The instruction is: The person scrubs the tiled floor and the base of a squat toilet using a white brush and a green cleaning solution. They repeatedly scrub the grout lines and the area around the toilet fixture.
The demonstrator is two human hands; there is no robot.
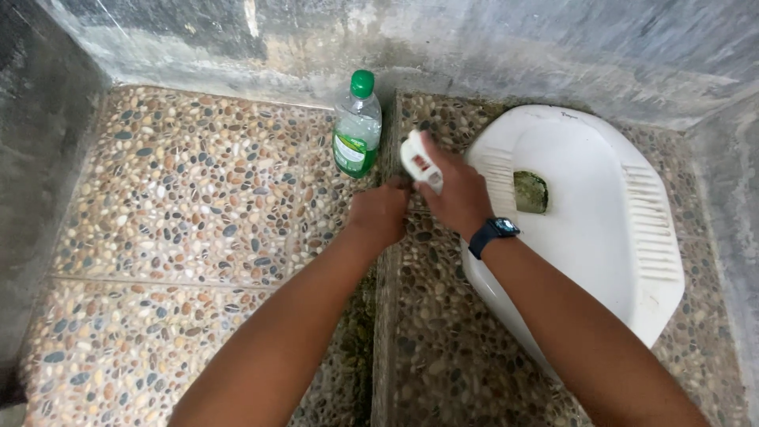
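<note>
both hands meet at frame centre, over the raised pebble step beside the squat toilet pan (632,261). right hand (457,198), with a dark wristwatch (492,232), is closed around a white trigger sprayer head (419,160); the head pokes out at about 11 o'clock from the knuckles. whatever sits under the sprayer is hidden by the hands. left hand (379,212) is curled shut just at 9 o'clock of the right, touching it; what it grips cannot be seen, so i cannot tell.

a clear bottle with green cap and green liquid (356,126) stands upright at 12 o'clock of the left hand, against the grey wall (490,47), apart from both hands.

pebble floor (182,205) lies at 9 o'clock, a step lower.

judgement: the hands look to be working the sprayer head together. best to steady the lower part with the left, turn or press with the right only, and keep the nozzle aimed away from the face, toward the pan at 3 o'clock. mind the green bottle; an elbow swing could tip it.
</note>
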